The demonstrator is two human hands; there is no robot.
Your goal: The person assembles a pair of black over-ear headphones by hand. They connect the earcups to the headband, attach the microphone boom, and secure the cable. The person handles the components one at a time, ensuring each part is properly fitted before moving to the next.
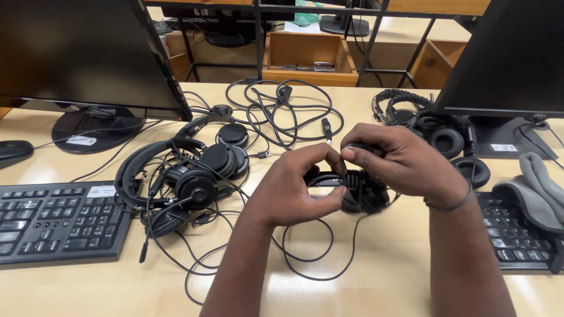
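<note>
A black headset [352,191] is held above the middle of the bench [411,276], between both hands. The left hand [294,188] is closed around its headband end, while the right hand [405,164] covers the ear cup and pinches the thin black cable [317,264] between thumb and forefinger, where turns of it are wound around the band. The remaining cable hangs in loose loops on the bench below.

A snag seems possible: the slack lies close to the pile of headsets [188,170] on the left, whose own cords are tangled, so a pull could drag a neighbouring cord along. Tight winding could also strain the thin cable at the ear cup.

Small white rectangular labels are seen on the left monitor base [88,126], on the top edge of the left keyboard [53,220], and on the right monitor base [505,147]. A grey cloth [534,191] lies over the right keyboard [511,235].
</note>
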